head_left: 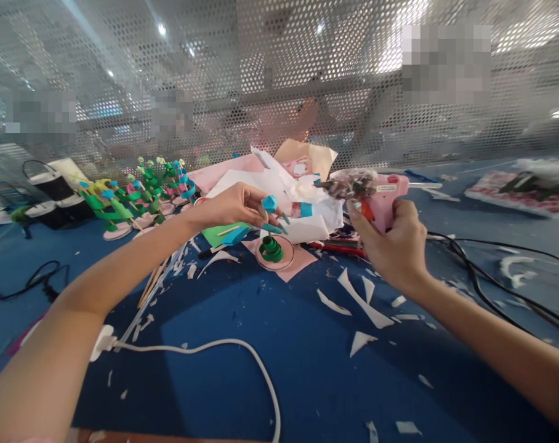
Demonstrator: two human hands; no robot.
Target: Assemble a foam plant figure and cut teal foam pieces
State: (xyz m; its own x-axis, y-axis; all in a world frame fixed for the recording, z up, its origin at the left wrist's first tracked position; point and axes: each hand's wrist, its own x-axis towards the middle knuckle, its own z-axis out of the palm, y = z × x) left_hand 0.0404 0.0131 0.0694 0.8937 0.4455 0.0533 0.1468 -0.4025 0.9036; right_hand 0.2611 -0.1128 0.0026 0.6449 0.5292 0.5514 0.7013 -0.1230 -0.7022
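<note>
On blue tabletop [215, 400], one paper flower [270, 203] with a round base [287, 259] is pinched between fingers of the left hand [233, 206], a pink glue gun [385, 200] is clasped by curled fingers of the right hand [394, 249], and similar flowers [152, 183] are grouped leftward.

Between my 2 hands [394, 246] and me, the near tabletop [219, 394] leaves room to pass above flat white scraps [361, 342] and a white cable [233, 341]. Ahead, heaped paper [265, 180] blocks me; standing paper flowers [151, 184] crowd my left, and black cables [464, 259] stretch across my right.
</note>
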